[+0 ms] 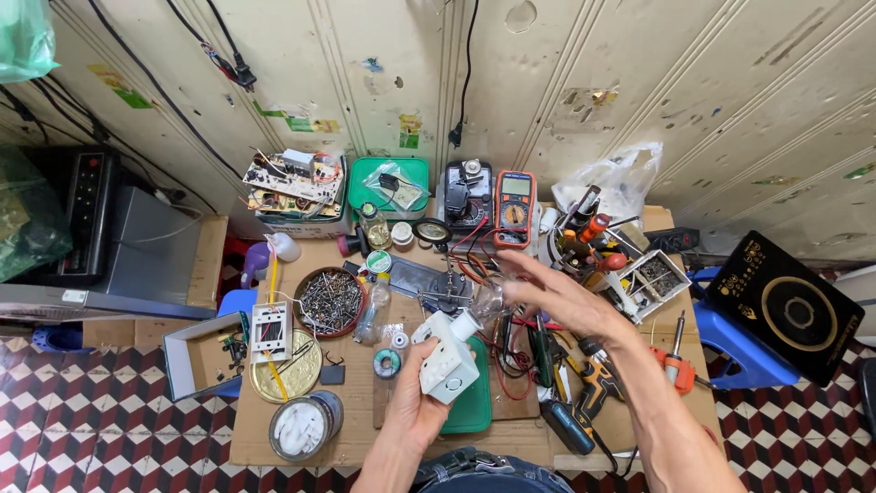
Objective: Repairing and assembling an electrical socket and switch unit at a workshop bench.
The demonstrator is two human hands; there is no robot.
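Your left hand (422, 388) is clamped around a white plastic housing (447, 358), a boxy unit with a short round neck at its upper end, held tilted above the front middle of the workbench (365, 438). At that neck sits a clear glass bulb (486, 299), and your right hand (555, 297) is at it from the right, fingers spread and loosely curved; motion blur hides whether the fingertips actually grip the glass, so you cannot tell if that hand is closed on it or only touching. Just below the housing lies a green tray (474, 406), partly covered by your left hand. To the left of your wrist sit a small roll of solder wire (387, 363) and, farther left, a gold-coloured round lid (290, 370) with a white circuit module (271, 332) lying across its top edge. A round tin of screws (330, 301) is behind those, and a jar with white pieces (304, 427) stands near the front edge. Under your right forearm a cordless drill (598, 374) and a red-handled tool (675, 365) lie on the bench. Farther back, an orange multimeter (516, 208) leans beside a black meter (465, 196), with a tub of screwdrivers (584, 242) to its right. Off the bench to the right, a black induction cooker (789, 306) rests on a blue stool (739, 342).
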